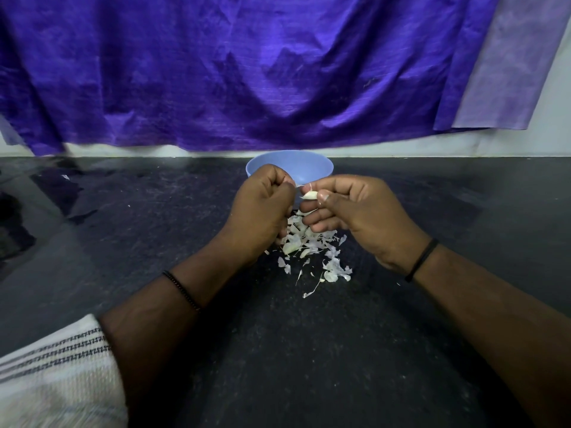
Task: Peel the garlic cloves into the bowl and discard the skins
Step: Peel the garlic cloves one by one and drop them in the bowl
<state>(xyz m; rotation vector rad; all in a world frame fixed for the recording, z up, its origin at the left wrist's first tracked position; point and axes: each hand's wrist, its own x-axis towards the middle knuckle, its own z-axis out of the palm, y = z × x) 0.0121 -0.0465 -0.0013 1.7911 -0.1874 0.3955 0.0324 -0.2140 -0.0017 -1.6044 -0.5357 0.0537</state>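
My right hand (355, 211) pinches a small pale garlic clove (310, 195) between thumb and forefinger. My left hand (262, 211) is curled beside it, its fingertips pinching a thin strip of skin that stretches to the clove. Both hands hover just in front of the light blue bowl (296, 163), whose inside is mostly hidden behind them. Under the hands a pile of white garlic skins (312, 251) lies scattered on the dark counter (154, 227), with a few cloves mixed in.
A purple cloth (247, 72) hangs on the wall behind the counter, down to just above the bowl. A white cloth with dark stripes (55, 372) shows at the lower left by my left forearm.
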